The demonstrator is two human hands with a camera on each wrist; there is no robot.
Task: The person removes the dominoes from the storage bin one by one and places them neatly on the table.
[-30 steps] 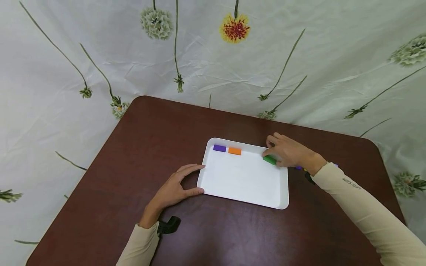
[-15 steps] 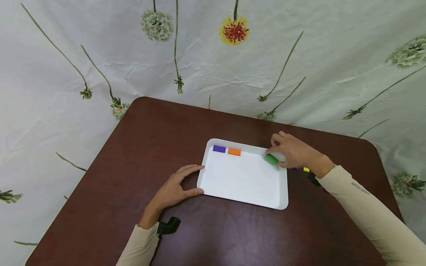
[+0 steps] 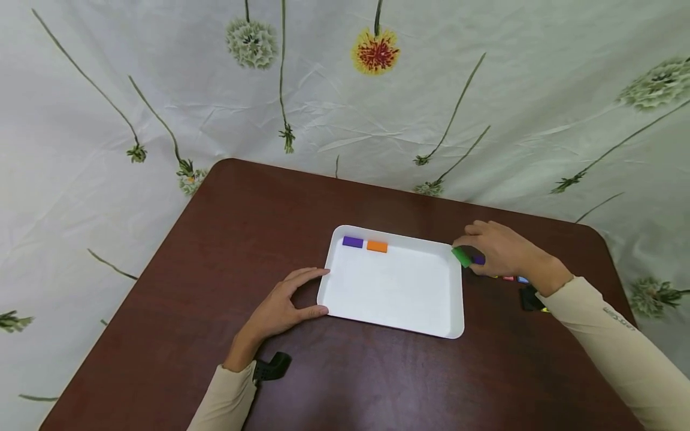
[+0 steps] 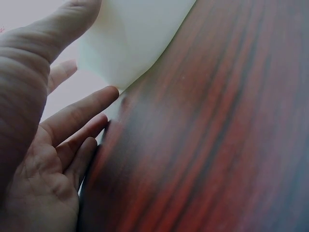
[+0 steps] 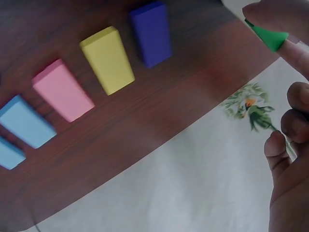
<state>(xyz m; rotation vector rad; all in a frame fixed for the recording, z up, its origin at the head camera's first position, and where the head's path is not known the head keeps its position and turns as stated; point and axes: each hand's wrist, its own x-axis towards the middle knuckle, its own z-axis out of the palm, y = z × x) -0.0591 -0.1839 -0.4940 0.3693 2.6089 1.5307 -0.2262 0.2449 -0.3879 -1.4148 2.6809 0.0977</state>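
Note:
A white tray [image 3: 393, 293] lies on the table with a purple block [image 3: 353, 242] and an orange block [image 3: 377, 246] side by side along its far wall, towards the left. My left hand [image 3: 280, 302] is at the tray's left side, its fingers and thumb extended and touching the edge. Over the tray's right rim, my right hand [image 3: 498, 248] pinches a green block [image 3: 461, 257] between thumb and finger. In the right wrist view only part of the green block [image 5: 270, 37] shows, the fingers covering the rest.
Right of the tray stands a row of blocks: a dark purple block [image 5: 151, 34], a yellow block [image 5: 108, 60], a pink block [image 5: 63, 91] and light blue blocks [image 5: 27, 121]. Behind the brown table [image 3: 259, 209] hangs a flowered cloth [image 3: 323, 108].
My right hand has carried the green block rightwards, from inside the tray's far right corner to its right rim. The left hand and the two blocks in the tray have stayed put.

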